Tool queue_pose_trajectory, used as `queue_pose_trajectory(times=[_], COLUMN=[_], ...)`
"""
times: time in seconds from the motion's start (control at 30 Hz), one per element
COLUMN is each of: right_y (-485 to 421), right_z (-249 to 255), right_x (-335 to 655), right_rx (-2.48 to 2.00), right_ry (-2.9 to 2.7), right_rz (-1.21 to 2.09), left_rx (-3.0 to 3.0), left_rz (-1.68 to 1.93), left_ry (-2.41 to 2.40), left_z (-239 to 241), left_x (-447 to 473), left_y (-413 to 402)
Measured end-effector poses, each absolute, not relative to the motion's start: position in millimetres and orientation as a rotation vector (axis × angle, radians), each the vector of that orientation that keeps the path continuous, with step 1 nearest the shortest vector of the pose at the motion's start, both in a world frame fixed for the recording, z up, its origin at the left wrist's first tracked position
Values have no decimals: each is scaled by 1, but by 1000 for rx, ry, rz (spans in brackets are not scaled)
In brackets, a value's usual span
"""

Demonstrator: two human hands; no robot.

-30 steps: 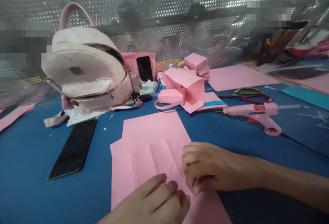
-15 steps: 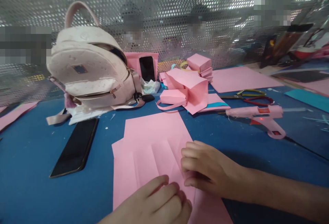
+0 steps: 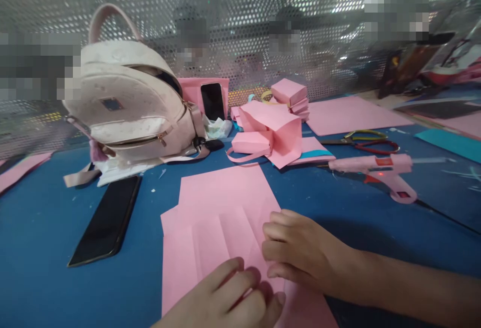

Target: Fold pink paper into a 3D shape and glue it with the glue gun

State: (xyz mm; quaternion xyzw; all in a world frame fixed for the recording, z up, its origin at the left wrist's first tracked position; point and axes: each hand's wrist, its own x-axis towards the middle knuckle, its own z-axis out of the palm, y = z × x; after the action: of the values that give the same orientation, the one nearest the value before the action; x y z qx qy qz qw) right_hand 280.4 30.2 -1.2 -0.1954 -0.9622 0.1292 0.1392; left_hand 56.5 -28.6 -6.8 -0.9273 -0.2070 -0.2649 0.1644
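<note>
A pink paper sheet [image 3: 221, 217] with several lengthwise creases lies on the blue table [image 3: 45, 248] in front of me. My right hand [image 3: 300, 250] rests on its right edge, fingers curled and pressed on the paper near a fold. At the bottom of the view, my left hand [image 3: 229, 300] lies with its fingers bent together on the sheet's near end. The two hands almost touch.
A black phone [image 3: 107, 220] lies left of the sheet. Behind it stands a pale pink backpack [image 3: 128, 102]. Folded pink paper boxes [image 3: 272, 127], scissors [image 3: 361, 140] and a pink glue gun [image 3: 376, 167] lie at the back right. A perforated metal screen [image 3: 240, 17] closes the far side.
My right hand has uncurled somewhat and slid slightly left and down on the sheet, closer to my left hand. My left hand has barely shifted. The paper stays in place.
</note>
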Motion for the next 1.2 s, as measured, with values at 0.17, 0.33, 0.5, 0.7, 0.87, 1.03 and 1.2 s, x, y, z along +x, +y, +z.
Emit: queue_pose_trajectory(times=[0.17, 0.33, 0.5, 0.7, 0.87, 1.03, 1.2], right_y=[32, 33, 31, 37, 40, 40, 44], right_z=[-3, -6, 0, 2, -1, 1, 8], right_x=[278, 277, 277, 278, 278, 279, 295], right_rx=[-562, -565, -732, -889, -903, -927, -708], right_ry=[-2850, -2814, -2758, -2759, -2723, -2683, -2633], right_rz=[284, 239, 333, 382, 344, 447, 511], left_rx=[-2632, -2644, -2633, -2637, -2651, -2638, -2604], left_rz=[-754, -743, -719, -704, -679, -657, -638], left_ry=[-600, -566, -552, -552, -538, -568, -586], left_z=[-6, -9, -9, -13, -18, -21, -16], left_x=[60, 58, 55, 56, 53, 48, 45], left_y=[-27, -25, -24, -23, -26, -26, -24])
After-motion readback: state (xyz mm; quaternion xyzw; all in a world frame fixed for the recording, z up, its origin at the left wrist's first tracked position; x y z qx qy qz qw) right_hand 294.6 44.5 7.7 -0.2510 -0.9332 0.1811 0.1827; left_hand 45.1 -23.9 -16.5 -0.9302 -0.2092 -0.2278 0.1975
